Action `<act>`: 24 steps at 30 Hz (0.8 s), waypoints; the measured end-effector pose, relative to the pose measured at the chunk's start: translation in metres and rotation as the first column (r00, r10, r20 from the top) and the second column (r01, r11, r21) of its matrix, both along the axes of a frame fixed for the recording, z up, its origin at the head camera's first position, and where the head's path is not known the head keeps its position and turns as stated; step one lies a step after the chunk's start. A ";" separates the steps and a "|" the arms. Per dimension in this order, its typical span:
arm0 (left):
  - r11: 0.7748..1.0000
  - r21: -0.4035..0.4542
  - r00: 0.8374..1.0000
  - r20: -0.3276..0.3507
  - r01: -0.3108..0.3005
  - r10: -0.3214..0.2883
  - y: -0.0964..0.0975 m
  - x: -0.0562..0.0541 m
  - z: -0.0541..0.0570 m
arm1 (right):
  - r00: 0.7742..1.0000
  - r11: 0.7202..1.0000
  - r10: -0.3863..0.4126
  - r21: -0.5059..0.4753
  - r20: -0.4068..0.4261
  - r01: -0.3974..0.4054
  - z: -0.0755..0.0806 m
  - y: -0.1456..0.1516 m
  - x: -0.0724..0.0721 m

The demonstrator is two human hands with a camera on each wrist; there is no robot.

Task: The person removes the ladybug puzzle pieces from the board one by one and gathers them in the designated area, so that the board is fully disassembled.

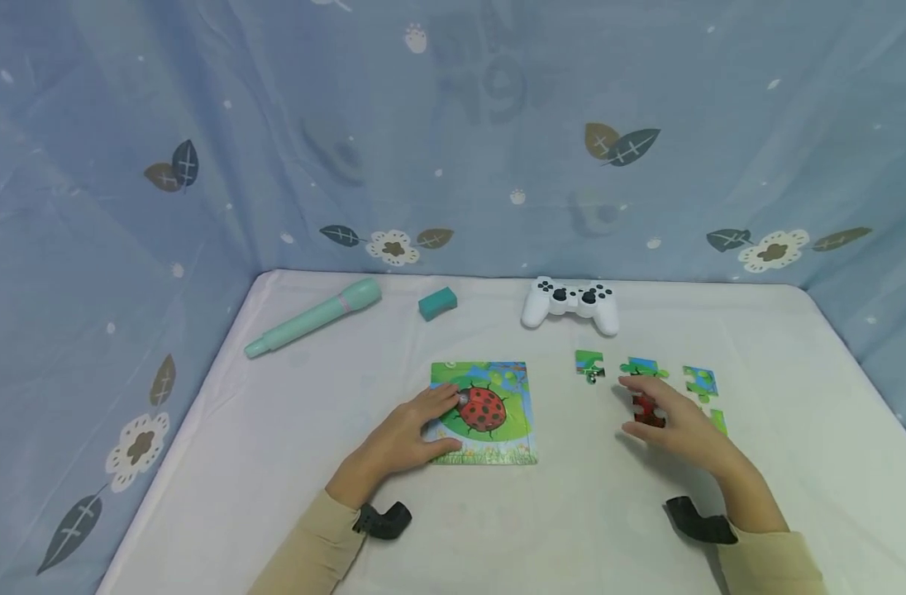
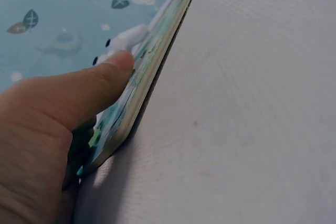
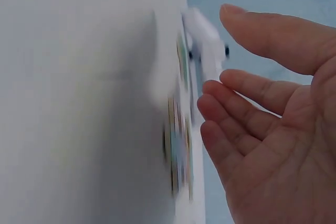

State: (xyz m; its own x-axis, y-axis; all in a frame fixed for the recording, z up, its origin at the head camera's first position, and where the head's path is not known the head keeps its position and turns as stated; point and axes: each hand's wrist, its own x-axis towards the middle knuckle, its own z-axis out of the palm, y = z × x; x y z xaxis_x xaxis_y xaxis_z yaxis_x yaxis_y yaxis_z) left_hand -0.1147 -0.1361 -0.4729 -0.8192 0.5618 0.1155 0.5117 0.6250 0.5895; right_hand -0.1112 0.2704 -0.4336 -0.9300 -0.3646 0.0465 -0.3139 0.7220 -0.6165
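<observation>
Beige sleeves (image 1: 307, 541) and two black wrist attachments (image 1: 383, 522) marked the near edge of a scene at a white-covered table (image 1: 557, 529). The left hand (image 1: 404, 434) rested across the left side of a ladybird puzzle board (image 1: 498, 453), thumb and fingers spread rather than curled round it; the board lay picture side up near the middle of the table. To its right, the right hand (image 1: 684, 426) hung over loose jigsaw pieces (image 1: 649, 411), fingers apart and gently bent, holding nothing.

Good handling, by the look of it, called for a light, level press to keep the board from skidding, and for a pinch at a piece's edges between thumb and forefinger, clear of the thin tabs. Sliding a flat piece a little would probably have given the fingertips a better edge, with care not to knock its neighbours.

The count: one board and at least five loose pieces, a dark-red one among the mainly green and blue; the right hand may have hidden more. Beyond lay one white game controller (image 1: 571, 307), one teal block (image 1: 437, 303) and one mint-green tubular object (image 1: 304, 327), its use unclear, before a blue patterned cloth (image 1: 453, 182).
</observation>
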 end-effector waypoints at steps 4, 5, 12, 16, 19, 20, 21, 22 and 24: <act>1.000 0.007 1.000 -0.009 -0.018 0.018 -0.001 -0.001 0.000 | 0.998 0.998 0.052 -0.031 0.040 -0.051 0.000 -0.028 -0.008; 1.000 0.009 1.000 -0.012 -0.025 0.025 -0.001 -0.001 0.000 | 0.996 0.997 0.067 -0.048 0.051 -0.065 0.001 -0.036 -0.011; 0.996 -0.041 0.996 -0.046 -0.074 0.072 -0.005 -0.003 -0.001 | 0.978 0.976 0.197 -0.112 0.063 -0.189 0.001 -0.095 -0.023; 0.993 -0.053 0.993 -0.054 -0.110 0.107 -0.010 -0.004 -0.002 | 0.960 0.955 0.275 -0.132 0.053 -0.266 0.000 -0.126 -0.022; 0.992 -0.054 0.992 -0.057 -0.111 0.108 -0.012 -0.005 -0.002 | 0.949 0.945 0.306 -0.143 0.076 -0.293 0.001 -0.146 -0.023; 0.993 -0.055 0.993 -0.058 -0.109 0.105 -0.012 -0.005 -0.002 | 0.946 0.942 0.315 -0.152 0.080 -0.301 0.001 -0.152 -0.023; 0.993 -0.060 0.993 -0.060 -0.105 0.101 -0.013 -0.005 -0.003 | 0.944 0.939 0.321 -0.157 0.081 -0.306 0.000 -0.158 -0.024; 0.993 -0.061 0.993 -0.061 -0.100 0.097 -0.013 -0.006 -0.003 | 0.942 0.937 0.325 -0.160 0.080 -0.310 0.000 -0.163 -0.024; 0.994 -0.063 0.994 -0.069 -0.094 0.090 -0.014 -0.006 -0.003 | 0.943 0.937 0.325 -0.160 0.075 -0.310 -0.002 -0.172 -0.026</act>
